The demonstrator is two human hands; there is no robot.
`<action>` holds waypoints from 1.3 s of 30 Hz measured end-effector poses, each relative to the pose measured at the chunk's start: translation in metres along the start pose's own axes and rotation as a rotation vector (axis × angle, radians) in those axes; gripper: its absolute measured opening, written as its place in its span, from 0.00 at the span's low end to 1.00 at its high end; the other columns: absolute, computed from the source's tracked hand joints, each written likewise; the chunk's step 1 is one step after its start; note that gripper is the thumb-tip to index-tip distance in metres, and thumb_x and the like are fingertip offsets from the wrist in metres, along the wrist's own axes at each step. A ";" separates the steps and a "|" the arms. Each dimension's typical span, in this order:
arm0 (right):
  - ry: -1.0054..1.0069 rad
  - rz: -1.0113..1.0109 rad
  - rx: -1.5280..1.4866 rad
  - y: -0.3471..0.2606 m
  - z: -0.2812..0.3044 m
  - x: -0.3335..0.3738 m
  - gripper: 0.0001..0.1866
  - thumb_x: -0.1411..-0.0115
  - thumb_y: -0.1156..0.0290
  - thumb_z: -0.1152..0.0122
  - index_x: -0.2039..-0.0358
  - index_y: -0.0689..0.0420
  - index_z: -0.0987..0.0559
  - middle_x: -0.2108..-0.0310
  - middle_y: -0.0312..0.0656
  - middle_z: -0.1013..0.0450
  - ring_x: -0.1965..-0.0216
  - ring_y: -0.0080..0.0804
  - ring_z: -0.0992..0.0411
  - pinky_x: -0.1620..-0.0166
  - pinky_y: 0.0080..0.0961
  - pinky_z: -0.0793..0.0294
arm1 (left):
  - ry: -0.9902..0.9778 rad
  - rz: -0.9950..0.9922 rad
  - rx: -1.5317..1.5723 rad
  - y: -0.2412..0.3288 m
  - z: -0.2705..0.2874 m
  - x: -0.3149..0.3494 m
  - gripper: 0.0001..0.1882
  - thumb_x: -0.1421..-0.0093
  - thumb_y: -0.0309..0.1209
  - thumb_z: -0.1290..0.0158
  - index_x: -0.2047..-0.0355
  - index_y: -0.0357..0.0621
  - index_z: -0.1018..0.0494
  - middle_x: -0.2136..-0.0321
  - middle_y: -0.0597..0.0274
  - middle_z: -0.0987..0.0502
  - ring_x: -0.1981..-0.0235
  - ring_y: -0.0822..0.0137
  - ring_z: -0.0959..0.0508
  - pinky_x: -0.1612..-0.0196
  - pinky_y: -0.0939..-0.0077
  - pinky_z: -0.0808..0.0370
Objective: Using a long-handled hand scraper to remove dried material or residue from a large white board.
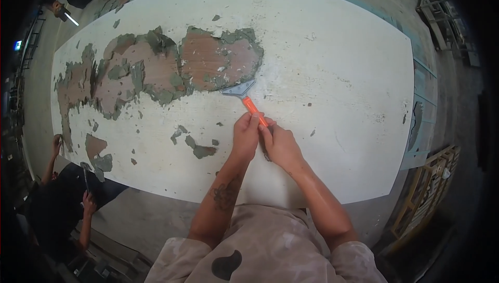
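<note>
Both my hands grip a scraper (251, 106) with an orange handle and a wide grey metal head. My left hand (245, 136) closes round the handle's upper part, and my right hand (283, 147) holds it lower down. The scraper's head lies against the lower right border of a stripped reddish-brown patch (205, 59) on a large white panel (332, 106). Ragged grey-green coating (243, 36) rims that patch. Loose grey-green flakes (201, 150) lie on the panel left of my left forearm.
At the lower left, a person in dark clothes (57, 207) works at the panel with a scraper (86, 171). Another person's hand (58, 8) holds a tool at the upper left. Greenish sheets (425, 109) show beyond the right edge, near a wooden frame (429, 189).
</note>
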State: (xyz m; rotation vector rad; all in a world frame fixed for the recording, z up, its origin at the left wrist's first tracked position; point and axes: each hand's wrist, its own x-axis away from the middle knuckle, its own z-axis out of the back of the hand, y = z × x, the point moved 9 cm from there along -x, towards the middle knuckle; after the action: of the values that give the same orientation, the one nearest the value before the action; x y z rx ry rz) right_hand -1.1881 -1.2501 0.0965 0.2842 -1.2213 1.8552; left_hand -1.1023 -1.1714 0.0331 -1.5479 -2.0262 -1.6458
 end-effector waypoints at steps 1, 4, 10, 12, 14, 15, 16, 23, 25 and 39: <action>0.006 0.000 -0.013 0.003 -0.001 -0.001 0.31 0.26 0.50 0.52 0.56 0.72 0.20 0.71 0.66 0.21 0.66 0.65 0.20 0.59 0.52 0.21 | 0.000 0.001 -0.016 0.001 -0.002 0.000 0.16 0.22 0.36 0.57 0.51 0.32 0.29 0.60 0.47 0.18 0.56 0.56 0.15 0.50 0.66 0.17; 0.014 0.014 -0.024 0.003 0.001 0.000 0.31 0.26 0.50 0.51 0.56 0.72 0.20 0.71 0.66 0.21 0.66 0.65 0.20 0.59 0.52 0.21 | -0.005 0.003 0.000 0.002 -0.002 0.001 0.16 0.22 0.36 0.57 0.52 0.32 0.29 0.60 0.47 0.18 0.55 0.56 0.15 0.50 0.66 0.17; -0.061 0.005 -0.039 0.000 0.002 -0.001 0.31 0.26 0.48 0.50 0.56 0.71 0.19 0.70 0.64 0.20 0.64 0.63 0.20 0.58 0.48 0.21 | -0.089 0.007 -0.030 0.004 0.000 0.000 0.16 0.22 0.35 0.58 0.52 0.31 0.29 0.58 0.46 0.18 0.55 0.57 0.15 0.50 0.67 0.17; -0.096 -0.019 -0.031 0.002 0.001 -0.002 0.31 0.26 0.48 0.50 0.56 0.70 0.19 0.70 0.63 0.20 0.64 0.63 0.20 0.58 0.48 0.22 | -0.125 0.002 -0.028 0.006 0.000 -0.001 0.17 0.22 0.36 0.58 0.51 0.31 0.29 0.57 0.46 0.18 0.54 0.58 0.15 0.51 0.69 0.17; -0.110 -0.008 -0.031 0.004 0.002 -0.002 0.30 0.27 0.47 0.49 0.54 0.68 0.19 0.76 0.52 0.20 0.71 0.49 0.19 0.65 0.40 0.21 | -0.165 -0.001 -0.026 0.009 -0.001 0.001 0.18 0.22 0.37 0.58 0.49 0.32 0.28 0.56 0.46 0.18 0.54 0.58 0.15 0.52 0.71 0.17; -0.114 -0.008 -0.026 0.003 0.006 0.001 0.30 0.27 0.47 0.49 0.54 0.68 0.19 0.76 0.52 0.20 0.71 0.49 0.19 0.65 0.40 0.21 | -0.149 0.051 -0.112 0.009 0.005 0.004 0.20 0.21 0.39 0.59 0.47 0.32 0.29 0.55 0.46 0.18 0.54 0.59 0.15 0.52 0.71 0.18; -0.236 -0.043 -0.179 0.002 0.001 0.007 0.28 0.26 0.49 0.49 0.52 0.66 0.21 0.77 0.46 0.22 0.74 0.40 0.21 0.70 0.34 0.24 | -0.133 0.104 -0.198 0.007 0.012 0.004 0.23 0.21 0.42 0.59 0.44 0.32 0.29 0.54 0.45 0.18 0.53 0.59 0.15 0.53 0.71 0.18; -0.564 -0.500 -1.315 0.004 -0.023 0.069 0.20 0.23 0.55 0.52 0.46 0.59 0.28 0.75 0.36 0.32 0.85 0.19 0.39 0.82 0.17 0.42 | -0.320 0.265 0.092 -0.008 -0.005 0.036 0.32 0.21 0.51 0.66 0.38 0.32 0.35 0.47 0.39 0.20 0.48 0.52 0.17 0.44 0.61 0.22; -0.460 -0.481 -1.178 0.000 -0.027 0.062 0.19 0.22 0.54 0.52 0.50 0.59 0.26 0.79 0.32 0.35 0.88 0.17 0.43 0.84 0.18 0.47 | -0.228 0.230 0.224 0.004 -0.029 0.034 0.29 0.21 0.51 0.66 0.41 0.35 0.35 0.53 0.44 0.20 0.53 0.54 0.17 0.46 0.61 0.21; -0.275 -0.265 -0.730 0.051 -0.033 0.024 0.15 0.24 0.66 0.50 0.69 0.59 0.27 0.83 0.32 0.32 0.85 0.16 0.36 0.80 0.20 0.38 | 0.116 0.021 0.280 -0.016 -0.030 0.017 0.18 0.20 0.45 0.66 0.57 0.43 0.37 0.77 0.66 0.35 0.81 0.74 0.33 0.71 0.73 0.27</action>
State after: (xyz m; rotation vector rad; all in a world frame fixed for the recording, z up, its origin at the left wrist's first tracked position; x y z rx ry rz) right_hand -1.2331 -1.2166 0.0626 0.2765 -1.8561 1.0725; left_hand -1.1366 -1.1830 0.0452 -1.3415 -2.0656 -1.3399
